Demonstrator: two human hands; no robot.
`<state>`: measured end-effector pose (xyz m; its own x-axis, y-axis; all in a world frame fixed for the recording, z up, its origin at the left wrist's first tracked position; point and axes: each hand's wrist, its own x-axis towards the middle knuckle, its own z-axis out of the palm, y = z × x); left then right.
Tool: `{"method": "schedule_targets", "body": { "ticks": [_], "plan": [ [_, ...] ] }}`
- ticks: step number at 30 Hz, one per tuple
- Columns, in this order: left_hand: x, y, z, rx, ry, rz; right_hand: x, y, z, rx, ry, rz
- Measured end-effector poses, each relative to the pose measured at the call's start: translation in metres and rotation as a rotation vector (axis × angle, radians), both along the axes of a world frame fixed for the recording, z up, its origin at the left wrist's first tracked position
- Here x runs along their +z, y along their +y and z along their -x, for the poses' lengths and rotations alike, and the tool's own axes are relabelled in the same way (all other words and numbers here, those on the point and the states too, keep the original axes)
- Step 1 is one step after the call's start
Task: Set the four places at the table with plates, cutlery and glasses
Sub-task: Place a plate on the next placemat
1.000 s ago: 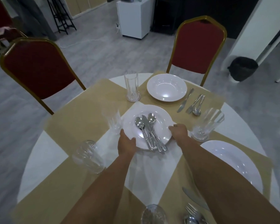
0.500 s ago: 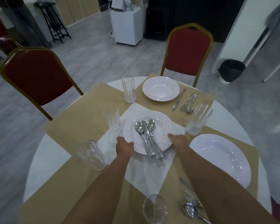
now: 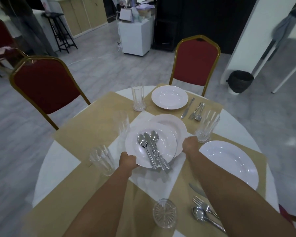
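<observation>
Now the top plate (image 3: 167, 139), loaded with the cutlery (image 3: 152, 147), sits shifted left off the lower plate (image 3: 176, 124), where earlier both made one aligned stack in the middle of the tabletop (image 3: 58, 165). The left hand (image 3: 127, 161) grips its near rim, and the right hand (image 3: 190, 144) curls on the edge of the lower plate. The step is separating the plates, and I judge the next move needs the top plate carried level to an unset place.

Round white table (image 3: 58, 165) with tan mats (image 3: 96, 120) laid across it, a white plate (image 3: 169, 97) upper centre, a second plate (image 3: 229, 161) lower right, plus cutlery (image 3: 197, 110) and glasses (image 3: 138, 97).
</observation>
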<state>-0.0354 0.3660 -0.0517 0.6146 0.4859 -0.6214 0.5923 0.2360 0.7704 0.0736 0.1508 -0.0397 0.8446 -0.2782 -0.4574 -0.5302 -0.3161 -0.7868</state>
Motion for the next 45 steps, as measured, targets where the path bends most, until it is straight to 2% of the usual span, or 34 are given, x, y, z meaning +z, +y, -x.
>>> {"method": "schedule_targets", "body": {
  "ticks": [6, 12, 20, 23, 29, 39, 41, 45],
  "plan": [
    [-0.008, 0.005, 0.009, -0.009, -0.005, 0.008, 0.018, -0.001, -0.006, -0.062, -0.244, 0.129],
    [-0.011, 0.006, 0.012, -0.003, 0.01, -0.006, 0.023, 0.003, -0.004, -0.129, -0.422, 0.163],
    [-0.009, -0.005, 0.015, -0.075, 0.026, -0.042, 0.034, -0.001, 0.0, -0.153, -0.54, 0.298],
    [-0.012, -0.007, 0.015, -0.076, 0.027, -0.059, 0.042, -0.001, 0.0, -0.151, -0.531, 0.327],
    [-0.014, -0.007, 0.017, -0.068, 0.037, -0.091, 0.045, -0.002, 0.005, -0.169, -0.559, 0.31],
    [-0.009, -0.012, 0.014, -0.011, 0.053, 0.003, 0.066, -0.002, 0.005, -0.195, -0.629, 0.302],
    [-0.005, -0.013, 0.012, -0.039, 0.092, -0.049, 0.071, -0.001, 0.005, -0.166, -0.629, 0.283],
    [0.011, -0.019, 0.012, -0.122, 0.187, -0.398, 0.07, 0.004, 0.009, -0.184, -0.523, 0.146]
  ]
}}
